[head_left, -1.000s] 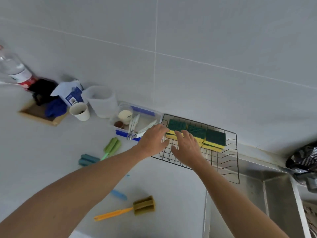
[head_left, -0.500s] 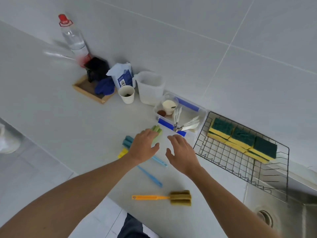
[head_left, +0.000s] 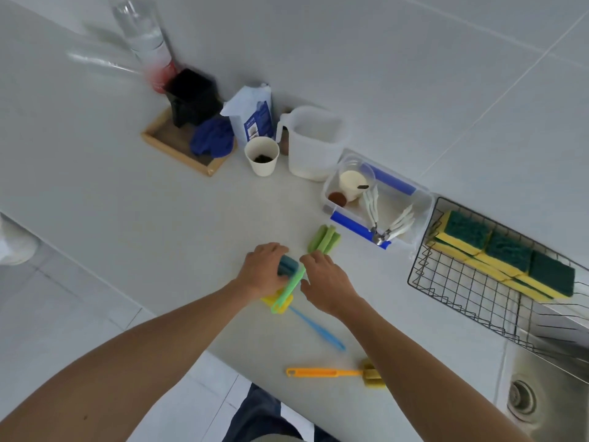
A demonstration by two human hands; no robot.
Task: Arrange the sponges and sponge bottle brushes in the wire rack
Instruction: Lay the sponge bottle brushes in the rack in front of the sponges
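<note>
The left hand [head_left: 263, 272] is closing its fingers around the teal sponge head of the blue brush [head_left: 288, 265], whose handle is running away toward the lower right across the bench [head_left: 127, 193], while the right hand [head_left: 325, 282] is pinching the neck of the green brush [head_left: 288, 290] just beside them. That green brush is lying with its long axis diagonal, sponge head pointing up and right beyond the right fingertips, handle pointing down and left between the two hands. Well to the right of the fingers, three sponges [head_left: 503, 256] are sitting in a row in the wire rack [head_left: 452, 282], and below the right wrist the orange brush [head_left: 331, 373] is lying crosswise, handle pointing left.
</note>
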